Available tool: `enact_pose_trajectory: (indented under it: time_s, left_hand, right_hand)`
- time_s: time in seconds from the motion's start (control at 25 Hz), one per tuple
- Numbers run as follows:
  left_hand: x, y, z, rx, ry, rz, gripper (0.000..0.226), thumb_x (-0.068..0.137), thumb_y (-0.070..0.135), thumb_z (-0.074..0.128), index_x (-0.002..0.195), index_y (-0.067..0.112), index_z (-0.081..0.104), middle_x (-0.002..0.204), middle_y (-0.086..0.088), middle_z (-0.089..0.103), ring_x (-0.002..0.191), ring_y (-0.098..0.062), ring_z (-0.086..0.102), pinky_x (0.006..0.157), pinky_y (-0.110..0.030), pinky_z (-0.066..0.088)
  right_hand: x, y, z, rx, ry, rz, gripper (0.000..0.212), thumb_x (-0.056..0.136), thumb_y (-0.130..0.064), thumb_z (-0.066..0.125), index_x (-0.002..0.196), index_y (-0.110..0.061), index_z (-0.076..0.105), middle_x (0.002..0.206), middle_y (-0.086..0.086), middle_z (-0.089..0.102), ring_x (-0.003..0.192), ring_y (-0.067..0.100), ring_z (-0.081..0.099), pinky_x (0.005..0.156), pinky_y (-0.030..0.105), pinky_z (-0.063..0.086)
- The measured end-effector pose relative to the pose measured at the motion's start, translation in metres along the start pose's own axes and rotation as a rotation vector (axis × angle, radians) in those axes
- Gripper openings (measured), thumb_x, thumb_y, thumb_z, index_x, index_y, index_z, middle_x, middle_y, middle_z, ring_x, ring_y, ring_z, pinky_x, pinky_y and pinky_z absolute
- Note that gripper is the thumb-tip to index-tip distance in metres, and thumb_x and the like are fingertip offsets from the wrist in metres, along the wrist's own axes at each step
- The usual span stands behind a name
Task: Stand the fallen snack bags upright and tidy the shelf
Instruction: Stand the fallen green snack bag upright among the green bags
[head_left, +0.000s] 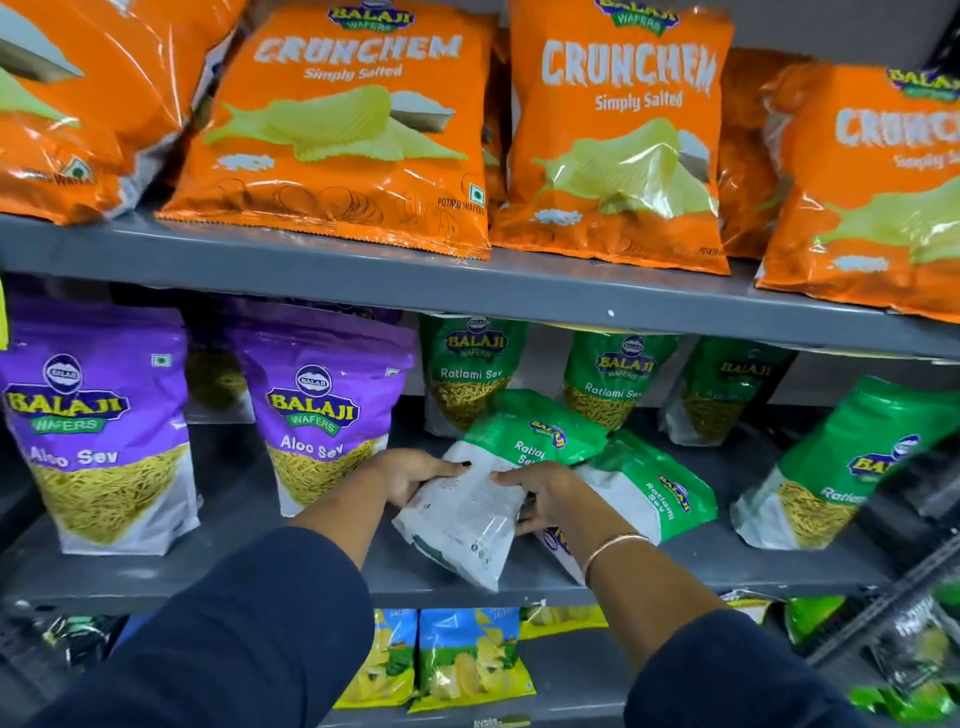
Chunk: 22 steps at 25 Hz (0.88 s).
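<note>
A green and white Ratlami Sev bag (467, 514) lies tilted on the middle grey shelf (260, 566), its white back facing me. My left hand (410, 475) grips its left edge and my right hand (545, 493) grips its right edge. A second fallen Ratlami Sev bag (649, 493) lies flat just to the right, partly under my right hand. Behind them, three Ratlami Sev bags (618, 374) stand upright. Another green bag (852, 462) leans at the far right.
Two purple Aloo Sev bags (322, 410) stand at the left of the same shelf. Orange Crunchem bags (618, 135) fill the shelf above. Blue and yellow chip bags (467, 660) sit on the shelf below. A wire rack (883, 623) juts in at lower right.
</note>
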<state>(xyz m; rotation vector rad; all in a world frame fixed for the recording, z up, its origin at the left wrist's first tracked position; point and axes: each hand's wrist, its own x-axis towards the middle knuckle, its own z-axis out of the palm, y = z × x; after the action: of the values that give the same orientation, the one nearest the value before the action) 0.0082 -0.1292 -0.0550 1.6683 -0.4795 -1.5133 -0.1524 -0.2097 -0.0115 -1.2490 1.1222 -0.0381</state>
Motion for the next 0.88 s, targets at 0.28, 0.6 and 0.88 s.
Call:
enact_pose_trajectory:
  time_s: [0.28,0.6,0.88]
  left_hand:
    - [-0.015,0.022,0.009,0.178,0.218,0.298,0.032,0.065,0.011,0.079,0.089,0.02,0.06,0.091,-0.003,0.066,0.096,-0.021,0.058,0.081,-0.032,0.047]
    - [-0.022,0.006,0.007,0.366,0.518,0.497,0.071,0.064,0.0,0.079,0.127,0.002,0.048,0.123,-0.007,0.059,0.112,-0.02,0.056,0.081,-0.016,0.041]
    - [-0.024,0.014,-0.001,0.43,0.41,0.309,0.043,0.082,-0.009,0.044,0.119,0.013,0.048,0.09,-0.014,0.063,0.05,-0.006,0.057,0.056,-0.021,0.038]
  right_hand:
    - [-0.005,-0.03,-0.02,-0.035,0.12,-0.322,0.076,0.074,0.01,0.07,0.139,0.002,0.031,0.14,0.026,0.045,0.121,0.042,0.051,0.102,0.057,0.04]
    - [0.024,-0.001,-0.003,-0.076,0.186,-0.58,0.062,0.064,0.013,0.076,0.119,0.0,0.049,0.118,0.019,0.063,0.114,0.035,0.058,0.097,0.043,0.049]
    - [0.05,-0.006,-0.013,-0.355,0.382,-0.331,0.048,0.073,-0.034,0.076,0.104,-0.005,0.052,0.092,0.019,0.058,0.043,0.017,0.065,0.046,0.032,0.059]
